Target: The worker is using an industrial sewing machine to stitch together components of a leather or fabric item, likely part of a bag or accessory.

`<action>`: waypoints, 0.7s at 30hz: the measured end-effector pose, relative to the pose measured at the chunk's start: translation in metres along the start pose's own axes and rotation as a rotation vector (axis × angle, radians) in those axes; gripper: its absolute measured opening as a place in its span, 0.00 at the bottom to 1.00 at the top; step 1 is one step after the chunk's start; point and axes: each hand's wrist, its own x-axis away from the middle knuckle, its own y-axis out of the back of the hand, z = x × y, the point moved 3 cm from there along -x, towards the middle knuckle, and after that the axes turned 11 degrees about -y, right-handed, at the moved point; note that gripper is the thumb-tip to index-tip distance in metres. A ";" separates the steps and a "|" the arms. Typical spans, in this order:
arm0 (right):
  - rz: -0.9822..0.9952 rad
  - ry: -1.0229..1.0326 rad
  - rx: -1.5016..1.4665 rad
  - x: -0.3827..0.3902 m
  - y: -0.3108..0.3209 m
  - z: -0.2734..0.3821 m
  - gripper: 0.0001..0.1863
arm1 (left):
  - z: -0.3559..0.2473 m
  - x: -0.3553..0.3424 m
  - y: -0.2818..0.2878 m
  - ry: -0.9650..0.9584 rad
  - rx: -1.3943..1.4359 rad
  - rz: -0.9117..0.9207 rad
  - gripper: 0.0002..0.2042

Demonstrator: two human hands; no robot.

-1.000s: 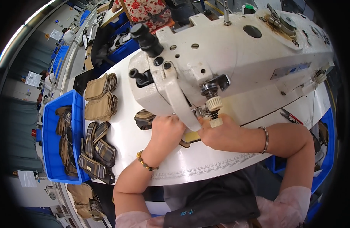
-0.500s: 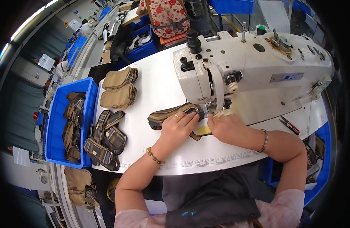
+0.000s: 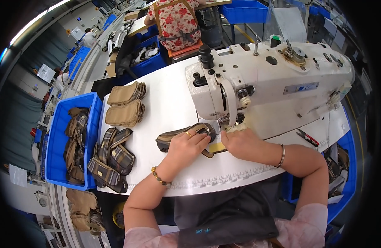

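A tan and dark plaid fabric pouch (image 3: 167,139) lies on the white tabletop, its right end close to the needle area of a white sewing machine (image 3: 265,82). My left hand (image 3: 186,145) grips the pouch from above, fingers together over its right part. Close beside the presser foot (image 3: 226,121), my right hand (image 3: 242,142) is closed, thumb and forefinger drawn together. Whatever those fingers pinch is hidden. A yellow patch (image 3: 216,147) shows on the table between the two hands, with a dark-edged strip of the fabric below it.
Two stacks of tan fabric pieces (image 3: 125,112) and several plaid pouches (image 3: 112,155) lie left of my work. Beyond them a blue bin (image 3: 93,161) holds more pouches. Red-handled thread snips (image 3: 308,138) rest at the right. A person in a floral top (image 3: 178,25) sits ahead.
The whole view has shifted slightly, so the table and machine appear a little further left and lower. Both hands keep nearly the same places beside the needle area.
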 end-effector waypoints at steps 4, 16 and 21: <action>0.069 -0.032 -0.022 0.001 -0.004 -0.003 0.16 | 0.000 0.002 0.002 0.022 0.011 0.033 0.12; 0.086 -0.028 0.043 0.001 -0.006 -0.002 0.17 | 0.003 0.003 -0.005 0.072 -0.003 0.089 0.14; 0.079 -0.036 0.034 0.003 -0.006 -0.003 0.17 | 0.002 0.001 -0.005 0.081 -0.007 0.125 0.13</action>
